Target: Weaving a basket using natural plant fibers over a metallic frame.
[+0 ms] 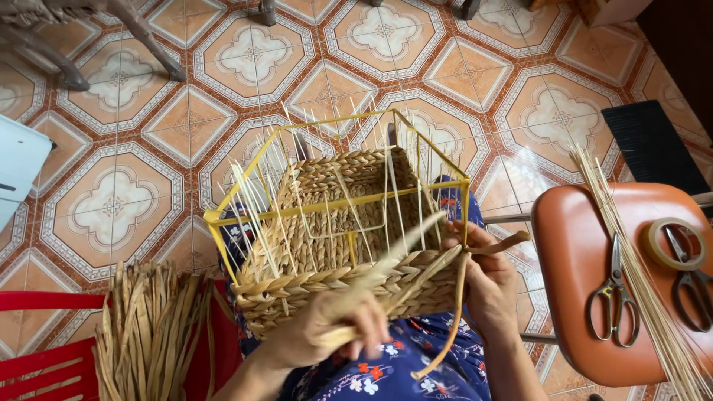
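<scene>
A single head-worn camera looks steeply down from close above the person's lap, facing forward over the half-woven basket (349, 245) toward the patterned tile floor (111, 148), with an orange stool (587, 297) at right and a red chair (44, 349) lower left.

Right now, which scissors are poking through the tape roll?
The dark-handled scissors at the orange stool's far right; the tape roll rings their blades. The silver scissors lie apart.

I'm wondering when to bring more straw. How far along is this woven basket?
Done: braided rows cover the lower part of the basket on its yellow wire frame. In hand: the left hand grips a straw strand while the right hand works it at the near rim. Left: the thin upright stakes stand bare above the weave. A bundle of straw waits on the left.
</scene>
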